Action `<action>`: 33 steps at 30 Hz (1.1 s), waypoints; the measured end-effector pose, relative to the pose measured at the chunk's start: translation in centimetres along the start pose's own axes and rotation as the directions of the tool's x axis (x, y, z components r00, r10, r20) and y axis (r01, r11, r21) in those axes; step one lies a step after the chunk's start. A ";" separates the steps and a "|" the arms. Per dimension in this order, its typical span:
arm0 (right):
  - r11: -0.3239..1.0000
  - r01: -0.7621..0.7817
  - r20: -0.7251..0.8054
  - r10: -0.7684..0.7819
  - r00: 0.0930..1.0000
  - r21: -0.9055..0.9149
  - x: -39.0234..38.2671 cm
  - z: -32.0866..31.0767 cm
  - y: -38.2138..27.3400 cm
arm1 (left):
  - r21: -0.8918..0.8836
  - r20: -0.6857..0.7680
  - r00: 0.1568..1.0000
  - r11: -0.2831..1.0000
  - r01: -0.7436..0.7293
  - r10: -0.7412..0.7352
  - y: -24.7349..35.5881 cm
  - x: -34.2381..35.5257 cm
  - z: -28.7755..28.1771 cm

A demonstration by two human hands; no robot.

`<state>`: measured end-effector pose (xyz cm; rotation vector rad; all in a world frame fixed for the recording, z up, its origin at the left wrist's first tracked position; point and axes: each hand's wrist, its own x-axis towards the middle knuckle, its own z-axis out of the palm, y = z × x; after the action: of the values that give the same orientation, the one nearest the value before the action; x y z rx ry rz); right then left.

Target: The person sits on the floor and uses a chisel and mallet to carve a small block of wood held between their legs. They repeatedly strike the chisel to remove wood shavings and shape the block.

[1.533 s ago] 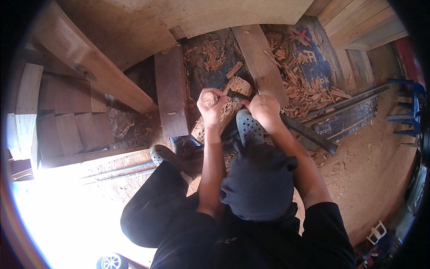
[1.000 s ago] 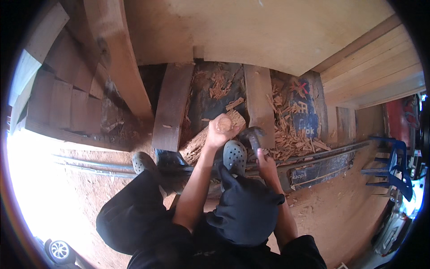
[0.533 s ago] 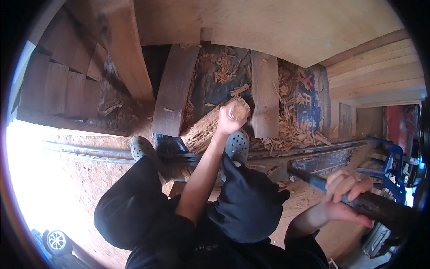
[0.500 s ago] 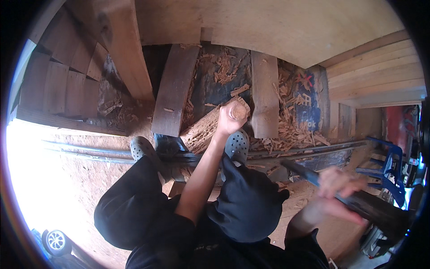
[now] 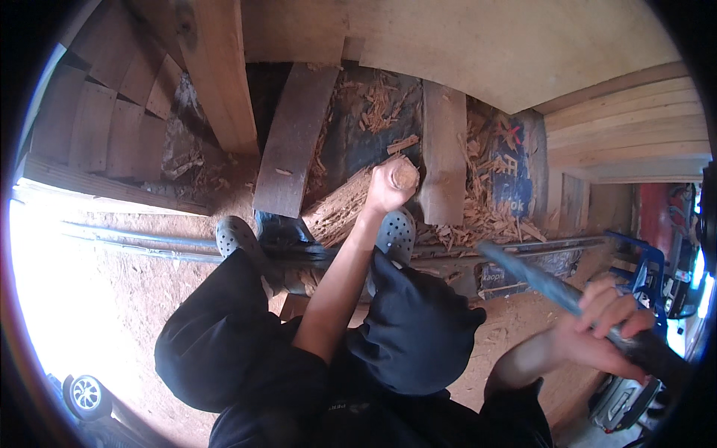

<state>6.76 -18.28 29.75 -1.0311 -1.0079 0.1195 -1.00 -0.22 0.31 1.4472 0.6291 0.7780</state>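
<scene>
My left hand (image 5: 385, 196) is wrapped round a tool whose round, pale wooden end (image 5: 404, 178) faces up toward me; its lower part is hidden. Under that hand a rough, gouged piece of wood (image 5: 337, 207) lies slantwise between two boards. Out to the right, my right hand (image 5: 606, 328) grips a long dark club-like bar (image 5: 532, 278), raised and apart from the wood. The bar's thick far end runs into shadow at the picture's rim, so its exact kind cannot be made out.
Wood chips (image 5: 478, 216) lie round a dark board (image 5: 295, 142) and a paler board (image 5: 444, 153). A thick post (image 5: 220, 82) stands left; stacked planks (image 5: 624, 127) lie right. My clogs (image 5: 396, 233) rest beside metal rails (image 5: 164, 250). A blue chair (image 5: 648, 269) stands right.
My right hand has moved outward to the right and slightly down with the bar. My left hand has stayed on the tool, shifting only slightly in the picture.
</scene>
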 end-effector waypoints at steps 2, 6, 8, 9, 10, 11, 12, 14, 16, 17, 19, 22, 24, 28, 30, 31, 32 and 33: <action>0.993 0.083 0.110 -0.093 0.990 0.085 -2.3 0.5 4.9 | 0.012 0.004 1.000 1.000 0.003 -0.004 0.0 0.3 0.1; 0.202 -0.365 -0.112 0.724 0.681 -0.909 -9.2 0.3 11.9 | -0.040 0.039 0.999 0.999 0.032 -0.030 0.1 0.6 0.0; 0.244 -0.478 -0.190 0.697 0.692 -0.844 -9.0 -1.3 10.6 | 0.024 0.000 1.000 1.000 -0.019 0.019 0.1 0.6 -0.1; 0.318 -0.536 -0.174 0.715 0.678 -0.782 -7.7 -2.4 8.6 | 0.073 -0.007 1.000 0.997 0.011 -0.011 0.1 0.4 -0.2; 0.382 -0.600 -0.210 0.694 0.688 -0.703 -6.1 -3.2 6.4 | 0.042 -0.011 1.000 0.999 0.017 -0.017 0.1 0.2 -0.2; 0.406 -0.643 -0.281 0.658 0.699 -0.649 -5.0 -3.4 3.6 | 0.013 -0.012 1.000 1.000 0.027 -0.027 0.0 0.2 -0.3; 0.719 -0.621 -0.125 0.617 0.777 -0.312 -3.6 -3.4 1.9 | -0.016 -0.023 0.999 1.000 0.025 -0.026 -0.1 0.2 -0.3; 0.974 -0.212 0.016 0.211 0.977 0.082 -1.5 -2.7 0.0 | -0.052 0.004 0.998 0.997 0.063 -0.062 -0.1 0.1 -0.3; 0.998 -0.058 0.019 0.058 0.998 0.016 -1.9 -0.8 1.7 | -0.051 0.004 1.000 0.999 0.010 -0.009 -0.1 0.2 -0.3; 0.996 0.094 -0.070 -0.093 0.993 -0.001 -2.5 -0.2 2.9 | -0.028 0.013 1.000 0.999 0.024 -0.023 0.0 0.2 -0.3; 0.954 -0.232 0.038 0.244 0.969 -0.192 -6.0 1.6 8.4 | 0.035 0.010 1.000 0.999 0.014 -0.015 0.1 0.4 -0.3; 0.095 -0.283 -0.073 0.845 0.529 -0.954 -9.3 0.9 12.1 | 0.068 0.018 1.000 0.998 0.004 -0.005 0.3 0.6 -0.4; 0.279 -0.388 -0.053 0.750 0.659 -0.878 -8.6 -0.9 11.0 | -0.013 -0.016 0.996 0.996 -0.086 0.085 0.3 0.8 -0.5; 0.473 -0.311 -0.024 0.519 0.855 -0.824 -4.0 -2.8 2.8 | 0.021 0.006 1.000 1.000 0.004 -0.004 0.2 0.5 -0.7; 0.905 -0.420 0.127 0.411 0.903 0.060 -1.6 -2.2 0.2 | -0.008 0.010 0.999 0.999 0.036 -0.036 0.2 0.2 -0.6; 0.930 -0.355 0.157 0.338 0.928 0.093 -1.4 -1.2 0.7 | -0.029 0.011 0.999 0.999 0.044 -0.044 0.2 0.1 -0.6; 0.955 -0.262 0.166 0.238 0.957 0.136 -1.4 -0.3 1.4 | -0.062 -0.002 1.000 0.998 0.014 -0.014 0.3 0.0 -0.6; 0.971 -0.103 0.135 0.075 0.988 0.216 -1.7 0.6 2.8 | -0.055 0.008 0.999 0.998 0.042 -0.041 0.3 0.1 -0.6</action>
<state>6.39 -17.24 26.65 -0.8711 -1.0371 0.3679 -1.39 0.22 0.59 1.3819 0.6258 0.7522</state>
